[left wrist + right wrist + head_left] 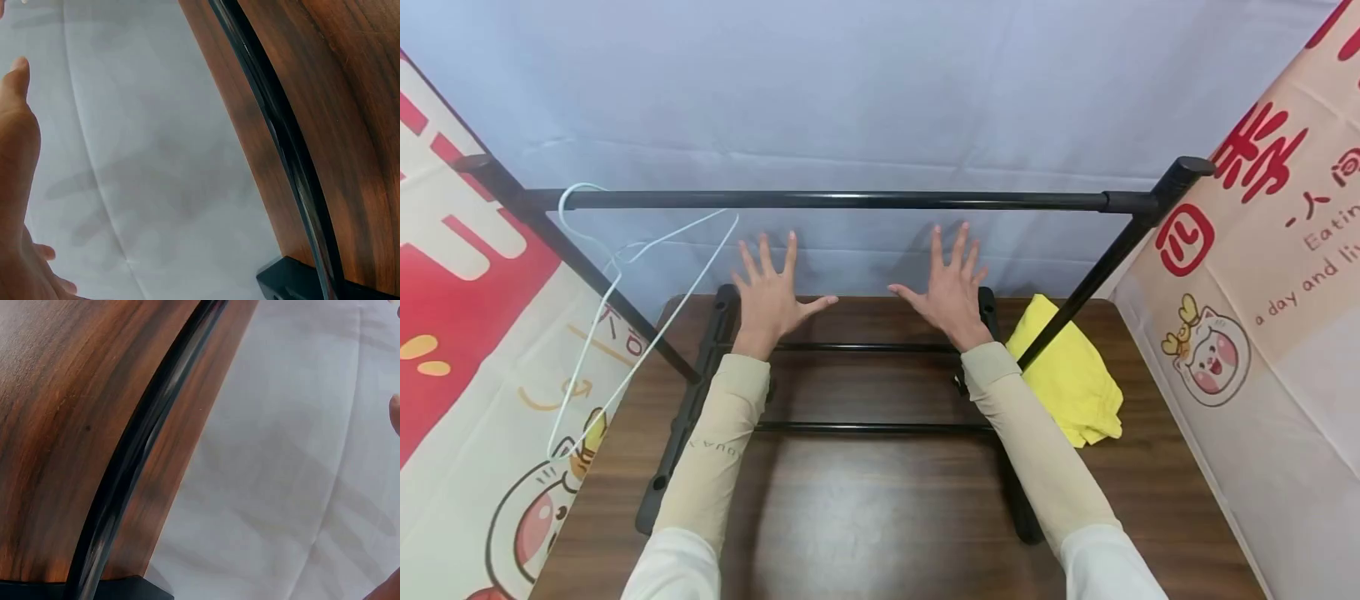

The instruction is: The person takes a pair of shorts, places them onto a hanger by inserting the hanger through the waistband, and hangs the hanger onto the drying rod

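Rack (850, 200) stands on table (850, 517), right foot (1022, 508) partly hidden by forearm (1045, 450). Left hand (767, 304) and right hand (953, 300) both spread, cropped in wrist views. Pale hanger (618, 272) hooks over top bar (925, 200); yellow cloth (1075, 383) partly behind upright (1092, 280).

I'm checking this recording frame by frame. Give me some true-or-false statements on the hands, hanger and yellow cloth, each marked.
1. The left hand and right hand both have spread fingers. True.
2. The white hanger hooks over the black upper rack bar, near its left end. True.
3. The right hand grips the upper rack bar. False: it holds nothing.
4. The yellow cloth hangs on the white hanger. False: it lies on the wood-grain table, on the right.
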`<state>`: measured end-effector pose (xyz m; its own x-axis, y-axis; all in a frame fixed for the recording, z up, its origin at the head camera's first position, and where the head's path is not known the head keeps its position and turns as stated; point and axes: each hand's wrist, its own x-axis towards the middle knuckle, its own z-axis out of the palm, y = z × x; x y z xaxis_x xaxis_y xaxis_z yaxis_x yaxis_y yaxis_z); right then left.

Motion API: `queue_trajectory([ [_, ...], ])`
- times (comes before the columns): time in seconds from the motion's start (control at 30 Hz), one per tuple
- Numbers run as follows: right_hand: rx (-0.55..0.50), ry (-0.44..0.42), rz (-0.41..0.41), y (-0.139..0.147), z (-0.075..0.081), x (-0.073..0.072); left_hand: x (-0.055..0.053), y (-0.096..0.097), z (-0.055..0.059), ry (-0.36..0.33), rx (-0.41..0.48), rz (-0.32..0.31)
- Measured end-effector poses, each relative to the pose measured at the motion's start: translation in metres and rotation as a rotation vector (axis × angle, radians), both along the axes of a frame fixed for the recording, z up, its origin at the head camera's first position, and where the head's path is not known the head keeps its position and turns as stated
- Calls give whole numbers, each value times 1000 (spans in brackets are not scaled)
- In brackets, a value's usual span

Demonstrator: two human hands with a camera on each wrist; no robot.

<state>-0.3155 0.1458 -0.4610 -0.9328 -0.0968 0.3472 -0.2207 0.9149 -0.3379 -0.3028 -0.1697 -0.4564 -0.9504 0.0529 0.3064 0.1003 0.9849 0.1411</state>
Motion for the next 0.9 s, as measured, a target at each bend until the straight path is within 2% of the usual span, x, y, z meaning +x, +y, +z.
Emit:
queue_trajectory([
  [0.2, -40, 45, -21, 8, -1, 6, 5, 5, 0, 5, 7, -31],
  [0.43, -129, 72, 46, 13, -2, 17, 12, 9, 1, 11, 29, -62],
  [0.53, -169, 66, 47, 15, -1, 23, 16, 11, 3, -35, 78, -99],
  [0.73, -227, 43, 68, 19, 3, 38, 32, 22, 15, -184, 189, -184],
  [0.9, -255, -57, 111, 22, 10, 56, 44, 35, 21, -274, 240, -261],
])
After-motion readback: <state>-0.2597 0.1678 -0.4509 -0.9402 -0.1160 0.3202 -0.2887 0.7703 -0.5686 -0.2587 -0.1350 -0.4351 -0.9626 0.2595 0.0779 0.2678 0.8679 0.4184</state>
